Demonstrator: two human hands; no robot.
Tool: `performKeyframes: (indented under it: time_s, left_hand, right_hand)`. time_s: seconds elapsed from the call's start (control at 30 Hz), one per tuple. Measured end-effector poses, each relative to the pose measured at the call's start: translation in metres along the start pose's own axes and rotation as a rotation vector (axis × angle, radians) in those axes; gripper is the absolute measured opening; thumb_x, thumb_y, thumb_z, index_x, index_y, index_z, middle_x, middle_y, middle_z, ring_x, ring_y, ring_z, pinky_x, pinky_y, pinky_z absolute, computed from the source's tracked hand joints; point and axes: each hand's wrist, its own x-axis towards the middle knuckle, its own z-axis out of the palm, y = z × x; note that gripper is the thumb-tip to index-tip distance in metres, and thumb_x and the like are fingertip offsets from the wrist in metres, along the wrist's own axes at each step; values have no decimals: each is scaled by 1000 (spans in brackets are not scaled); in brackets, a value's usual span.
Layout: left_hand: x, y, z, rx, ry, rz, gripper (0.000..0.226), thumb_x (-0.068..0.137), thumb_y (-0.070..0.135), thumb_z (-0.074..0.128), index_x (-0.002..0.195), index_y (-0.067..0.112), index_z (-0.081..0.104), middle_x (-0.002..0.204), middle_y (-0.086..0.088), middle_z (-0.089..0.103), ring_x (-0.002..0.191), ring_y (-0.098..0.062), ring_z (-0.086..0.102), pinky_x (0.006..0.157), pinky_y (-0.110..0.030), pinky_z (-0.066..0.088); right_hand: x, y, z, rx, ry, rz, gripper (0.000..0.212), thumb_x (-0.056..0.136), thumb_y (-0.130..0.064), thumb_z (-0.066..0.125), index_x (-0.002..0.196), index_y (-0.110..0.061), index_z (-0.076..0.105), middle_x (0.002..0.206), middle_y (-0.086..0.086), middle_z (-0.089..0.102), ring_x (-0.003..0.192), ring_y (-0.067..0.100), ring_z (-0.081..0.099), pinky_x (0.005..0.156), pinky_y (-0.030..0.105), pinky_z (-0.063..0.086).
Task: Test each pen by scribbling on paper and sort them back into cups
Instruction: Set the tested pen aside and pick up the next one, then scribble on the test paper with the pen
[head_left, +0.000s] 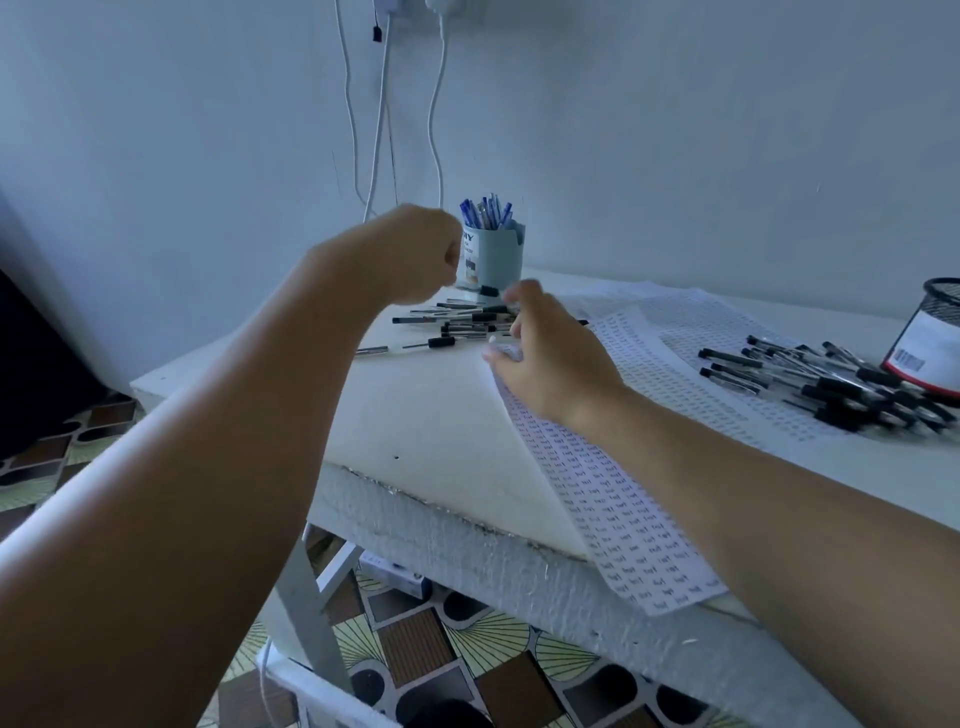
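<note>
Dim, bluish, even light with soft shadows. Both hands above the white table are motion-blurred; wide-angle bending curves its edges.

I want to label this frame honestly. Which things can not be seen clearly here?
All in the head view:
- Left hand: curled, motion-blurred; whether it holds a pen is unclear.
- Right hand: blurred fingertips over the scribbled paper; contact uncertain.
- Black mesh cup: cut off by the right edge; contents hidden.
- Light blue cup: label partly covered by the left hand.
- Scribbles on the paper: too small to read.
</note>
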Motion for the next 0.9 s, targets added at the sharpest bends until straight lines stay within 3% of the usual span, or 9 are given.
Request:
performKeyframes:
  time_s: [0.07, 0.13, 0.23, 0.37, 0.5, 0.6, 0.7, 0.8, 0.9]
  left_hand:
    - [0, 10, -14, -31, 40, 33, 3, 95, 20, 66, 95, 17, 66, 94, -2, 67, 91, -25, 63, 78, -37, 51]
    - [-1, 24, -22, -132, 23, 77, 5, 91, 24, 72, 88, 20, 69, 87, 2, 68, 84, -19, 65, 72, -33, 51]
    - [0, 50, -20, -321, -36, 132, 14, 87, 30, 75, 82, 18, 70, 74, 4, 71, 69, -12, 63, 65, -29, 48]
    - [9, 84, 3, -728, -64, 107, 27, 91, 36, 76, 101, 12, 68, 85, 0, 78, 74, -10, 71, 81, -31, 62]
    - [20, 122, 26, -992, -146, 37, 37, 93, 32, 75, 122, 21, 56, 96, -1, 79, 84, -14, 75, 80, -27, 61]
    - [23, 143, 41, -841, -319, 115, 28, 95, 18, 69, 121, 21, 59, 101, -2, 78, 90, -17, 74, 84, -32, 60]
    - [23, 164, 51, -544, -406, 253, 25, 95, 17, 68, 118, 20, 62, 96, 0, 76, 91, -19, 73, 83, -32, 58]
    - [21, 180, 51, -397, -471, 303, 31, 91, 34, 76, 118, 25, 63, 87, 6, 74, 79, -11, 69, 81, -29, 57]
    - [25, 190, 53, -261, -586, 323, 65, 74, 55, 85, 126, 29, 57, 98, 0, 75, 84, -13, 70, 78, -28, 57]
  right_hand:
    - [1, -1, -4, 49, 173, 2, 51, 93, -32, 74, 129, -14, 45, 117, 8, 45, 93, 24, 56, 73, 40, 53]
    - [5, 1, -11, 1, 306, -69, 51, 88, -32, 79, 126, -9, 54, 120, 13, 46, 104, 29, 54, 85, 41, 52]
    - [6, 9, -31, -8, 290, -135, 30, 99, -31, 64, 118, -9, 58, 114, 11, 59, 104, 29, 58, 98, 46, 47]
    - [-15, 30, -64, 31, 191, 39, 18, 111, -25, 36, 120, -16, 49, 104, 4, 62, 90, 26, 60, 75, 44, 50]
    - [-41, 53, -98, 131, 313, 272, 23, 109, -42, 37, 99, -22, 44, 86, -5, 56, 77, 17, 55, 70, 41, 45]
    - [-57, 63, -121, 311, 372, 474, 53, 103, -67, 36, 74, -23, 37, 64, -12, 43, 60, 9, 42, 60, 34, 32]
    - [-67, 72, -134, 461, 469, 536, 55, 99, -62, 44, 62, -27, 24, 50, -12, 27, 51, 11, 24, 58, 36, 21]
    - [-75, 73, -141, 680, 528, 531, 48, 84, -61, 45, 62, -25, 21, 59, -9, 19, 59, 16, 17, 61, 41, 16]
    - [-80, 73, -145, 912, 556, 579, 54, 93, -69, 55, 73, -22, 39, 56, -8, 26, 53, 14, 23, 58, 34, 23]
